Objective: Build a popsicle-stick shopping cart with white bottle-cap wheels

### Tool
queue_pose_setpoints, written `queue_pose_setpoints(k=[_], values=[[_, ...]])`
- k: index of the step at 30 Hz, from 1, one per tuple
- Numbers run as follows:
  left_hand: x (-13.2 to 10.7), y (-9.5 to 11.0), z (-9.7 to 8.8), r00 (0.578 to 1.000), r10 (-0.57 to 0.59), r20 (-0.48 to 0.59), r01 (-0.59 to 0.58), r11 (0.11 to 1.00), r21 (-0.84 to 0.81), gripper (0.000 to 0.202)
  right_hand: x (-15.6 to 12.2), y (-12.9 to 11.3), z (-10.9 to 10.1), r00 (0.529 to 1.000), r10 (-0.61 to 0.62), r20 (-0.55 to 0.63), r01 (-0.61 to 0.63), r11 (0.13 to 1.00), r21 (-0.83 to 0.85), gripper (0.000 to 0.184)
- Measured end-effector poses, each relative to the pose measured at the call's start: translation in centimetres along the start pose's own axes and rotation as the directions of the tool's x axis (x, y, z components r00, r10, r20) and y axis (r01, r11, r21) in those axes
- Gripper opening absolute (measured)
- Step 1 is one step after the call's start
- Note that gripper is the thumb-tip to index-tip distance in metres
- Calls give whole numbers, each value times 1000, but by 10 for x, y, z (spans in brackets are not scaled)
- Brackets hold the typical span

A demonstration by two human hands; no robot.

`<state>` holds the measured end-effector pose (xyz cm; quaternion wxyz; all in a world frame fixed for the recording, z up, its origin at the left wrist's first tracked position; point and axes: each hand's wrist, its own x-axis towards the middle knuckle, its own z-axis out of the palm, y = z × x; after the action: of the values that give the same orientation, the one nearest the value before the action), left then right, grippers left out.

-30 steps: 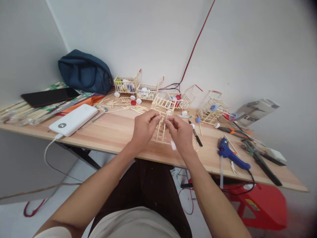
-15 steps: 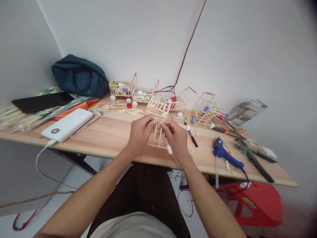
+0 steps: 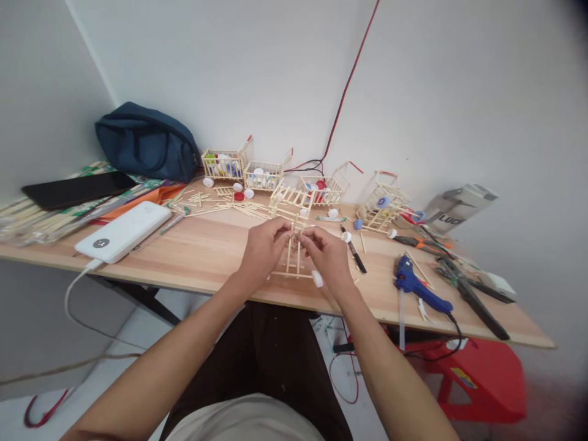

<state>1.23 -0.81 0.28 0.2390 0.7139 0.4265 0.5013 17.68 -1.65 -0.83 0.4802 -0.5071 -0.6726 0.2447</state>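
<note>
Both my hands meet over the front middle of the wooden table [image 3: 202, 251]. My left hand [image 3: 265, 248] and my right hand [image 3: 325, 256] pinch the top of a small frame of thin wooden sticks [image 3: 292, 260], held upright between them. A white bottle cap [image 3: 317, 279] sits at the frame's lower right corner, against my right palm. Several finished stick carts [image 3: 225, 164] with caps in them stand along the wall behind.
A blue glue gun [image 3: 416, 284] lies right of my hands, beside pliers and cutters [image 3: 468, 293]. A black pen [image 3: 354, 251] lies nearby. At the left are a white power bank [image 3: 124, 231], a black phone [image 3: 73, 188], stick bundles and a dark blue bag [image 3: 144, 141]. A red stool [image 3: 478, 383] stands below.
My hands with the stick frame have come slightly lower and nearer the table's front edge. The view shifted a little to the right.
</note>
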Motion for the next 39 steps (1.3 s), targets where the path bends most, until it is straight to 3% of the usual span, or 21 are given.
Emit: queue_pose_setpoints(k=[5, 7, 10, 12, 14, 17, 21, 24, 29, 32, 36, 39], values=[[-1, -4, -3, 1000, 19, 8, -19, 1000, 15, 12, -5, 0, 8, 999, -17, -44, 17, 1000, 2, 20], [-2, -5, -5, 999, 29, 19, -29, 999, 39, 12, -7, 1, 7, 999, -33, -4, 33, 999, -6, 20], [-3, -7, -7, 999, 30, 18, -30, 998, 51, 11, -7, 6, -8, 997, -76, 27, 77, 994, -73, 22], [-3, -9, -7, 1000, 11, -1, -11, 999, 37, 10, -2, 15, -27, 992, -103, -75, 87, 977, -195, 23], [-2, -11, -6, 1000, -11, -19, 11, 1000, 21, 10, 7, 27, -47, 979, -150, -136, 88, 920, -383, 24], [-1, -14, -3, 999, -46, -15, 45, 999, -15, 9, 23, 48, -68, 991, -136, -7, 100, 764, -638, 18], [-1, -18, 0, 994, -110, -3, 109, 990, -91, 7, 33, 65, -72, 994, -19, 109, 99, 606, -790, 18], [0, -19, 0, 986, -168, 22, 169, 971, -166, 6, 33, 66, -70, 992, 15, 123, 93, 567, -818, 15], [2, -19, -2, 976, -208, 63, 217, 935, -282, 7, 31, 65, -85, 995, -51, 91, 103, 575, -812, 14], [4, -20, -2, 975, -211, 64, 221, 927, -302, 9, 28, 60, -101, 990, -137, 32, 112, 626, -772, 13], [5, -23, -1, 978, -189, 83, 206, 913, -353, 10, 18, 30, -109, 962, -252, -104, 130, 758, -639, 19], [7, -22, 0, 982, -171, 80, 189, 901, -390, 11, 9, -3, -94, 946, -295, -131, 176, 811, -558, 22]])
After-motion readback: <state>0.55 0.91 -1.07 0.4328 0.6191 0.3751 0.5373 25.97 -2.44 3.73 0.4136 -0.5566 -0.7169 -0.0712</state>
